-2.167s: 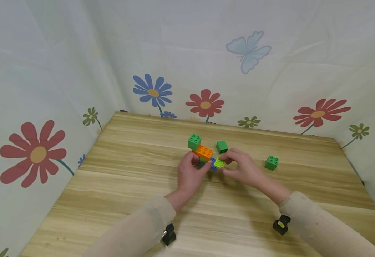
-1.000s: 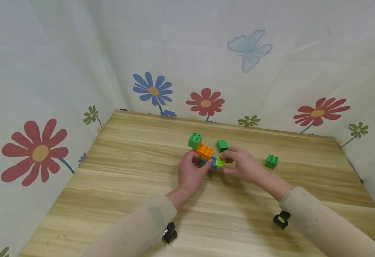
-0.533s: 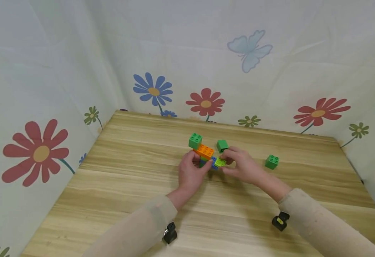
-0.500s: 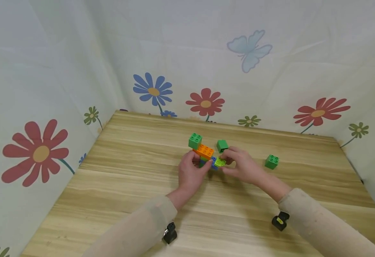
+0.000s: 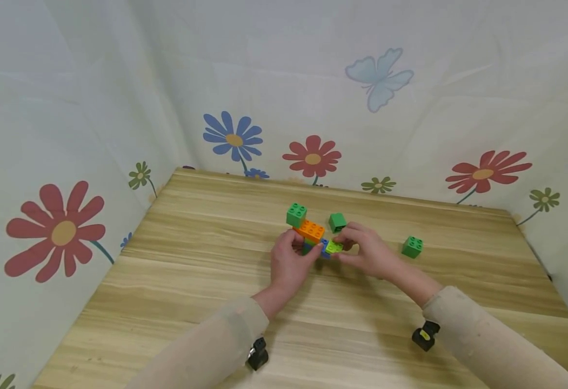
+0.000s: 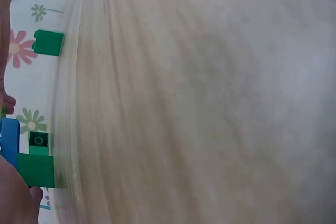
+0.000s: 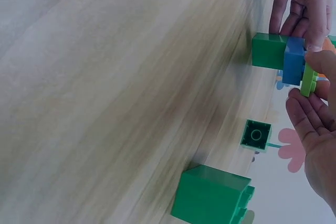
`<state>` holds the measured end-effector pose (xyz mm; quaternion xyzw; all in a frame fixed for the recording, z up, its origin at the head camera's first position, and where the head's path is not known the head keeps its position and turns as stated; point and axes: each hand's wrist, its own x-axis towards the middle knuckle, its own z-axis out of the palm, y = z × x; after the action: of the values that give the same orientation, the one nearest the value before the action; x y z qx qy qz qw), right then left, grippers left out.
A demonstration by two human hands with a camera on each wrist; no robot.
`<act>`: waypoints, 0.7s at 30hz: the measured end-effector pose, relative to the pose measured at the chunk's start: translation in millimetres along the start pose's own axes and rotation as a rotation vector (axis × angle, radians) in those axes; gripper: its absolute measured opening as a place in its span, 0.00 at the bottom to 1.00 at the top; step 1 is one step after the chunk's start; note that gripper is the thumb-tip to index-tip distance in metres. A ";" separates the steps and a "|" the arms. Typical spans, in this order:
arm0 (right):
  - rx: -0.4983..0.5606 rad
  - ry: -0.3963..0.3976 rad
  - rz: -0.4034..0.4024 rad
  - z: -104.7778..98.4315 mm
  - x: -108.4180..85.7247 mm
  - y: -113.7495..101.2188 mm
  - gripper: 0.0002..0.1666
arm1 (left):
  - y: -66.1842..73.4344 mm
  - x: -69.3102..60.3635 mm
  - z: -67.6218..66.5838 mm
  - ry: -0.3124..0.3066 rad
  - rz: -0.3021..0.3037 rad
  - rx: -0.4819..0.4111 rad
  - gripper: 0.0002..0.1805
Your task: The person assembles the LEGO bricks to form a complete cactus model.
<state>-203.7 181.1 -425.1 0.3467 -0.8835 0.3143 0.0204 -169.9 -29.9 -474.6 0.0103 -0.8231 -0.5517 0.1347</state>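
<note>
In the head view my left hand [image 5: 288, 262] grips a stack of toy building bricks on the table, thumb on the near side. The stack carries a green brick [image 5: 296, 214] on top, at the left end of an orange brick [image 5: 311, 229]. Below it lies a blue brick [image 5: 325, 250], and the right wrist view shows a green brick [image 7: 269, 51] as the base. With thumb and fingers my right hand [image 5: 368, 253] pinches a flat lime-green brick [image 5: 333, 247] at the blue brick's right end. Whether that flat brick is fully seated cannot be told.
One loose green brick [image 5: 337, 222] lies on its side just behind the right fingers, its hollow underside showing. Another green brick [image 5: 412, 247] stands studs up to the right of the right hand. A flowered curtain [image 5: 274, 81] rises behind the wooden table [image 5: 206, 232].
</note>
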 end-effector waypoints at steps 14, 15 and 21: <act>-0.014 0.000 -0.001 0.2 1.8 -0.5 0.13 | 1.4 -0.2 -0.1 0.002 0.000 -0.001 0.19; -0.012 0.002 -0.002 0.1 1.9 -0.7 0.13 | 1.3 0.0 -0.2 0.003 -0.001 0.000 0.19; 0.021 -0.002 0.012 0.3 -0.8 0.3 0.16 | 0.9 -0.6 0.8 -0.001 -0.012 0.015 0.19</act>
<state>-203.3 181.6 -425.7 0.3421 -0.8822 0.3232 0.0140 -169.3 -28.7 -474.2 0.0157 -0.8271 -0.5464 0.1309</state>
